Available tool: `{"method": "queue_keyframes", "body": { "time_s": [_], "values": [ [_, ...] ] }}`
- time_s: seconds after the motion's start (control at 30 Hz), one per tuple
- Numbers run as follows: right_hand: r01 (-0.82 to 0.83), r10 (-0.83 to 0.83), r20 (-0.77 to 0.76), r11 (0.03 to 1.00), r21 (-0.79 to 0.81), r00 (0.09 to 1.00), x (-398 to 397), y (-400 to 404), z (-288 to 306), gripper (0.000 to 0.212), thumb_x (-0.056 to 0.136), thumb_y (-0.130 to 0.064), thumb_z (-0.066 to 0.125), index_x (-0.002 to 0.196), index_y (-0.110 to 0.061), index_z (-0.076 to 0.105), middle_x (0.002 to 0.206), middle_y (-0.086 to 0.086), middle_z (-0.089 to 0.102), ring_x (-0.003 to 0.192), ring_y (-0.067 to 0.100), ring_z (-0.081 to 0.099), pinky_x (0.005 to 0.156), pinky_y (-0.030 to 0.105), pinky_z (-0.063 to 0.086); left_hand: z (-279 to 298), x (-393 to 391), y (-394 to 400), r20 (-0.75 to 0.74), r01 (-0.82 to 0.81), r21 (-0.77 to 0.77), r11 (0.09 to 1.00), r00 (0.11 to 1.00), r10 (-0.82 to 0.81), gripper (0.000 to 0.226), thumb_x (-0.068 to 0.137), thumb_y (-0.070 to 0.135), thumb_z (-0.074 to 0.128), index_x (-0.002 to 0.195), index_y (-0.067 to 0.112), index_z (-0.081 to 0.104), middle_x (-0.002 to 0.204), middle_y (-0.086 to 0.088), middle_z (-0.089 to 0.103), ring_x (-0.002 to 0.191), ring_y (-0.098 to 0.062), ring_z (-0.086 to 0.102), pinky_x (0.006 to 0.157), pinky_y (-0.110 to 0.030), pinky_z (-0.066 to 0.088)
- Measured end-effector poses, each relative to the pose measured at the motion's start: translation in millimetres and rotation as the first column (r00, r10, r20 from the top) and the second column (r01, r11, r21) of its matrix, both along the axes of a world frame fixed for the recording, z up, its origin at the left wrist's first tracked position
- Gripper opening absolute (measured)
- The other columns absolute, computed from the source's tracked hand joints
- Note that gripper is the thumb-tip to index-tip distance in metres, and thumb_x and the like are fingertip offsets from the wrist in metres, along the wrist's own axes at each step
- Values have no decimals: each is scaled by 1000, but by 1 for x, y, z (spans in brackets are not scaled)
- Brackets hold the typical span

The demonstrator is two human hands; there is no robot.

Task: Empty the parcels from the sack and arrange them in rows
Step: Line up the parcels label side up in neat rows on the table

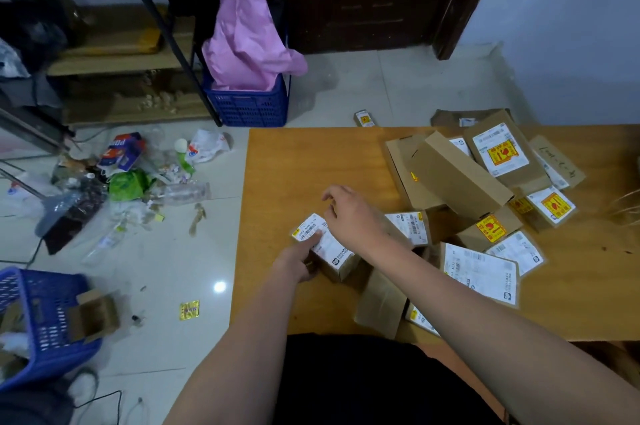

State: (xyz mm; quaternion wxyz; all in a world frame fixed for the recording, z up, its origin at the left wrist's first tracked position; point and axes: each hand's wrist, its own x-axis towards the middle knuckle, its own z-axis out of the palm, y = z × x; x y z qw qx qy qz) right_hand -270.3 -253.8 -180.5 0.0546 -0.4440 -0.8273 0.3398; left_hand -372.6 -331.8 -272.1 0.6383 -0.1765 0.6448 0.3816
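- We take the wooden table (277,161) as our landmark; its left part is bare wood.
- Near the table's front-left area, our left hand (294,260) grips a small cardboard parcel (329,251), thumb lying across its white barcode label; the print is too small to read.
- Our right hand (349,211) hovers just above that parcel, fingers loosely spread, holding nothing.
- Over the table's right half lies a jumbled heap of parcels (460,179), brown boxes with white shipping labels and yellow-and-red stickers, text illegible; one flat box bears unreadable handwriting.
- On the floor left of the table we see scattered litter (128,179) and a blue basket (45,320); beyond its far-left corner stands a blue crate (249,106) holding a pink bag (246,30).
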Motion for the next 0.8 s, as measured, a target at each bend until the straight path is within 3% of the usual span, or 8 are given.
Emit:
{"method": "queue_keyframes", "body": {
  "time_s": [0.1, 0.2, 0.3, 0.43, 0.53, 0.67, 0.73, 0.8],
  "values": [
    [24, -25, -10, 996, -83, 1000, -26, 13, -3, 27, 96, -10, 49, 120, -15, 58, 119, 1, 59, 104, 18, 58, 75, 22, 39, 5, -28, 6, -92, -26, 148, 989, 995, 40, 19, 85, 18, 75, 94, 7, 63, 89, -9, 71, 79, -23, 67, 66, -36, 55],
    [116, -126, -42, 976, -184, 991, -53, 33, -8, 29, 95, -12, 54, 123, -16, 56, 114, 4, 64, 95, 20, 63, 79, 35, 55, 12, -62, 15, -182, 25, 275, 961, 983, 27, 27, 88, 13, 72, 111, 3, 62, 100, -11, 71, 83, -24, 69, 59, -33, 57],
    [225, -253, -58, 926, -302, 966, -78, 53, -16, 37, 97, -22, 57, 133, -15, 50, 123, 6, 61, 104, 21, 63, 82, 30, 52, 14, -93, 28, -264, 109, 344, 933, 964, -15, 38, 90, 17, 70, 123, 2, 58, 109, -12, 72, 90, -25, 70, 66, -32, 57],
    [300, -300, 80, 819, -490, 951, -103, 71, -29, 60, 95, -31, 62, 147, -13, 37, 142, 8, 50, 125, 25, 53, 89, 28, 41, 12, -126, 48, -348, 171, 389, 905, 937, -28, 41, 92, 23, 67, 127, 4, 57, 114, -13, 71, 97, -26, 69, 76, -35, 55],
    [306, -306, 119, 690, -656, 944, -121, 78, -51, 65, 92, -33, 67, 145, -12, 38, 140, 5, 54, 120, 24, 57, 91, 30, 47, 9, -142, 65, -455, 247, 391, 887, 890, -47, 36, 95, 26, 63, 125, 7, 60, 113, -10, 72, 96, -24, 71, 73, -31, 57],
    [317, -418, 68, 563, -763, 906, -148, 88, -81, 41, 88, -32, 72, 122, -15, 55, 120, 0, 68, 98, 16, 66, 75, 31, 56, 0, -160, 90, -588, 373, 333, 866, 800, -119, 33, 98, 30, 57, 124, 11, 62, 108, -6, 73, 91, -20, 72, 71, -29, 58],
    [348, -479, 58, 544, -763, 876, -158, 95, -86, 38, 87, -30, 73, 117, -13, 56, 109, -4, 66, 92, 15, 62, 60, 21, 47, -8, -169, 101, -655, 428, 253, 867, 736, -172, 34, 99, 36, 54, 125, 16, 61, 108, -5, 72, 89, -20, 71, 71, -31, 58],
    [377, -499, 66, 556, -741, 864, -168, 103, -93, 39, 87, -30, 74, 117, -12, 57, 105, -4, 64, 87, 14, 60, 55, 18, 41, -16, -178, 111, -732, 483, 152, 862, 641, -231, 33, 100, 38, 49, 124, 19, 62, 106, -5, 71, 89, -22, 70, 74, -35, 59]
  ]
}}
